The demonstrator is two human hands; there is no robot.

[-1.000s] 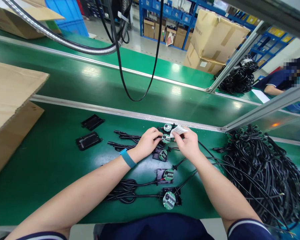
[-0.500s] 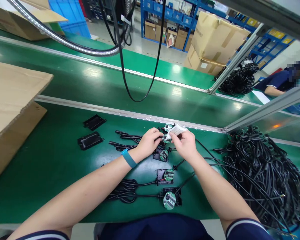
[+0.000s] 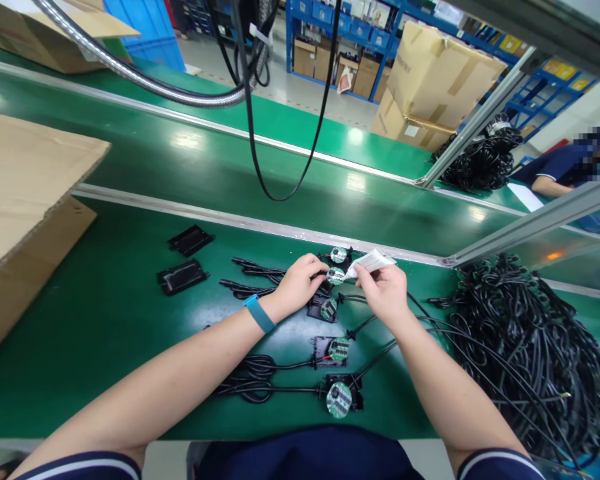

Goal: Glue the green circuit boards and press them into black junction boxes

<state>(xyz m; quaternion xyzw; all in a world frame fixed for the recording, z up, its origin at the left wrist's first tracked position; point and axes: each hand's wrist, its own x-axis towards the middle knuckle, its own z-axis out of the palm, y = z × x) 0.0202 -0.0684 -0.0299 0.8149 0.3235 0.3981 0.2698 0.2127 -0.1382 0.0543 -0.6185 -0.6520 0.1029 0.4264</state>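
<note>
My right hand (image 3: 384, 288) grips a white squeeze tube (image 3: 373, 261), its nozzle pointing left and down beside a round green circuit board (image 3: 335, 276). With fingers bent, my left hand (image 3: 304, 280) holds that board at its left edge. Another round board (image 3: 339, 255) lies just beyond it. Nearer to me, a row of round boards, such as this front one (image 3: 339, 400), rests on small black plastic housings (image 3: 323, 308) with black cables attached. Two black covers (image 3: 182, 277) lie on the green bench to the left.
A large heap of black cables (image 3: 530, 360) covers the right side of the bench. An open cardboard box (image 3: 35, 200) stands at the left. A black cable loop (image 3: 280, 198) hangs ahead, and a metal frame post (image 3: 525, 217) rises at right. Another person (image 3: 560, 167) sits at far right.
My right hand has drawn the tube to the right, uncovering more of the round board. My left hand has stayed almost where it was.
</note>
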